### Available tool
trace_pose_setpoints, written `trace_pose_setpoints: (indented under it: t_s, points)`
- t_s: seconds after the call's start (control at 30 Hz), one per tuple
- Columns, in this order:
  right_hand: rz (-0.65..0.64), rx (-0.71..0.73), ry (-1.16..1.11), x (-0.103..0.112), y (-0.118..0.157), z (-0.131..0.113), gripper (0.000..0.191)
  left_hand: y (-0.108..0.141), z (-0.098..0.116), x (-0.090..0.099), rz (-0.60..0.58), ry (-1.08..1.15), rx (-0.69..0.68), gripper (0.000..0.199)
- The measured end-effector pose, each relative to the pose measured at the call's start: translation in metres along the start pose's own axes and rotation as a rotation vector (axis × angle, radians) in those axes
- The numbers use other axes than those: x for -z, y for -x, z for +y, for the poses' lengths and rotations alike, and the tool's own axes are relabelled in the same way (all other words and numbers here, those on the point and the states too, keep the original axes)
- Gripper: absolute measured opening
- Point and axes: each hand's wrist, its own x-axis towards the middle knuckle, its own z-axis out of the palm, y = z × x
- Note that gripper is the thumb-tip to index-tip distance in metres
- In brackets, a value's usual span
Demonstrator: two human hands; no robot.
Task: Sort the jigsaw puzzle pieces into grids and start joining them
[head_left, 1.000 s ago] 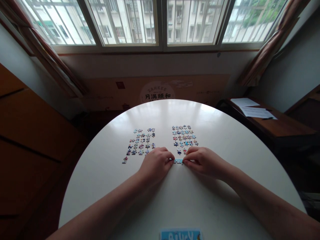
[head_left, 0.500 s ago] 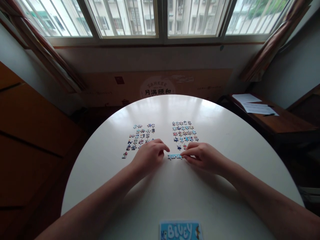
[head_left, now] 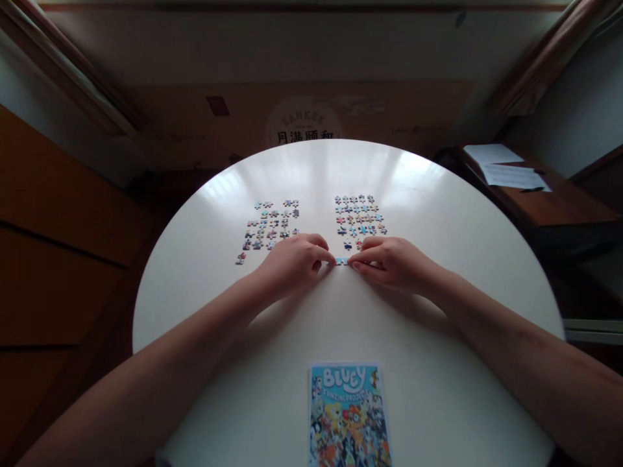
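Observation:
A short strip of joined light-blue jigsaw pieces [head_left: 341, 261] lies flat on the white table, its two ends covered by my fingers. My left hand [head_left: 300, 263] pinches the left end, thumb and forefinger close together. At the right end my right hand [head_left: 392, 263] has its fingertips closed on the strip. Loose jigsaw pieces [head_left: 272, 234] stand in rows beyond my left hand, some partly hidden by it. Another group of loose pieces [head_left: 360, 219] is laid out in rows beyond my right hand, which covers part of the nearest row.
Near me on the round white table [head_left: 272, 402] lies a Bluey picture sheet [head_left: 348, 415] showing many cartoon characters. To the right, a brown side table [head_left: 559, 204] carries papers [head_left: 516, 176] and dark pens. A printed panel [head_left: 175, 123] stands behind the table.
My left hand has moved in and now touches the strip's left end. The right hand stays at its right end. The view has tilted down, showing more of the picture sheet.

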Motion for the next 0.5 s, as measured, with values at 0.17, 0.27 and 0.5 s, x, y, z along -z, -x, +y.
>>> trace_pose_setpoints:
  t_s: [0.17,0.27,0.5]
  points:
    - [0.002,-0.011,-0.009,0.0007,0.0013,0.0005,0.024,-0.0007,0.0045,-0.0023,0.020,0.020,0.013,0.036]
    - [0.002,-0.010,-0.014,0.0008,0.0014,0.0004,0.025,-0.0007,0.0047,-0.0026,0.031,0.048,0.032,0.035]
    - [-0.006,-0.005,-0.021,0.0008,0.0009,0.0004,0.025,-0.0003,0.0013,-0.0019,0.038,0.077,0.026,0.038]
